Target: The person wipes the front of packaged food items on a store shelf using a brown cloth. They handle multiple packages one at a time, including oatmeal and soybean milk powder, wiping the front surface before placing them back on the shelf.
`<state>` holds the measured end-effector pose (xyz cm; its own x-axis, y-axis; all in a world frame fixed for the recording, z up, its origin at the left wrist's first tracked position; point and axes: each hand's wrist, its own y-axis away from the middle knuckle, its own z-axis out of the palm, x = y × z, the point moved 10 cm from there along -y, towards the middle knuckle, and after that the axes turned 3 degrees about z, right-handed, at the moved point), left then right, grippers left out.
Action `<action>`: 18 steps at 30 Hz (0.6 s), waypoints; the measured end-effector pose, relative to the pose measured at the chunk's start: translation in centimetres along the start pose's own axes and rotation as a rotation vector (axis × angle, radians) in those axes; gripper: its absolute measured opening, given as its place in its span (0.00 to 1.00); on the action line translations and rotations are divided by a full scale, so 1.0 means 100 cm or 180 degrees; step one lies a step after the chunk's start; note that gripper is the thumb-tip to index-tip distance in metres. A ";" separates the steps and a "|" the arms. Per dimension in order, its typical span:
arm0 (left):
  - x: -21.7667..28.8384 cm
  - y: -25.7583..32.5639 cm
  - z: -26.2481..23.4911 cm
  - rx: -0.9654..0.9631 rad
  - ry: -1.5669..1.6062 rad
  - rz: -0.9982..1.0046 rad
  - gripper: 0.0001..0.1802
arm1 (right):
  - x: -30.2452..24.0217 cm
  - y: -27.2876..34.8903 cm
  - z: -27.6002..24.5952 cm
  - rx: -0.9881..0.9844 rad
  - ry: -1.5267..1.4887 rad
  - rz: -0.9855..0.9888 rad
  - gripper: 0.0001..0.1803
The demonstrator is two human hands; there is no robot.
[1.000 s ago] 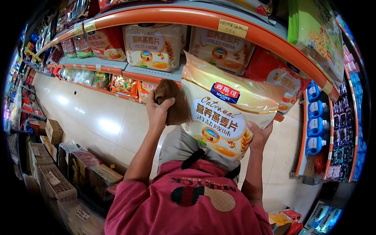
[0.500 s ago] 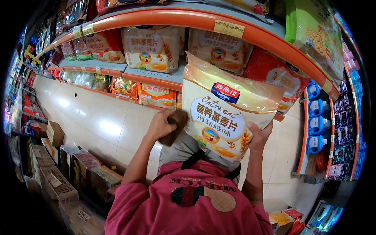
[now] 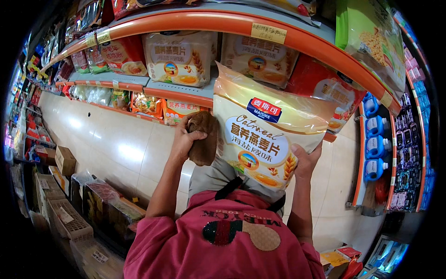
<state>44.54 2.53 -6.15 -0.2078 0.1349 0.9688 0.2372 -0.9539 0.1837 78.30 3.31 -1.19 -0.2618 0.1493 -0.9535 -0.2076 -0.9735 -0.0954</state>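
Note:
A large cream and gold bag of oatmeal [image 3: 274, 125] is tilted in front of the shelf, its printed face toward me. My right hand [image 3: 306, 162] grips its lower right edge, thumb on the front and the other fingers hidden behind. Just left of the bag, my left hand [image 3: 186, 139] is closed around a folded brown cloth [image 3: 203, 139], thumb across its front. A narrow gap shows between cloth and bag. Similar oatmeal bags [image 3: 179, 59] stand on the shelf behind.
An orange-edged shelf [image 3: 186, 21] curves across above my hands. A green and clear bag [image 3: 371, 42] sits on its right end. Blue jugs [image 3: 375, 148] line a rack at right. Cartons [image 3: 65, 160] and a plastic crate [image 3: 69, 217] stand at lower left on the tiled floor [image 3: 130, 149].
My left hand has lifted and turned, bringing the brown cloth up into fuller view beside the bag. The oatmeal bag has shifted slightly left in my right hand.

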 end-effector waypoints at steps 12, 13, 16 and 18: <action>-0.017 -0.015 0.040 -0.1583 0.2156 -0.0856 0.27 | -0.003 0.001 -0.001 0.0029 0.0065 -0.0075 0.40; -0.019 -0.012 0.051 -0.1588 0.2304 -0.1018 0.28 | -0.002 0.001 -0.001 0.0036 0.0056 -0.0068 0.39; -0.014 -0.010 0.061 -0.1648 0.2033 -0.0919 0.28 | -0.003 0.002 -0.003 0.0087 0.0058 -0.0067 0.38; -0.012 -0.011 0.059 -0.1558 0.1832 -0.0729 0.29 | -0.003 0.002 -0.003 0.0070 0.0053 -0.0064 0.38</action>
<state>50.12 5.03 -6.56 -0.6912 0.3100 0.6528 -0.2878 -0.9467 0.1448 78.63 3.01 -0.98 -0.2417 0.1657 -0.9561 -0.2334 -0.9663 -0.1085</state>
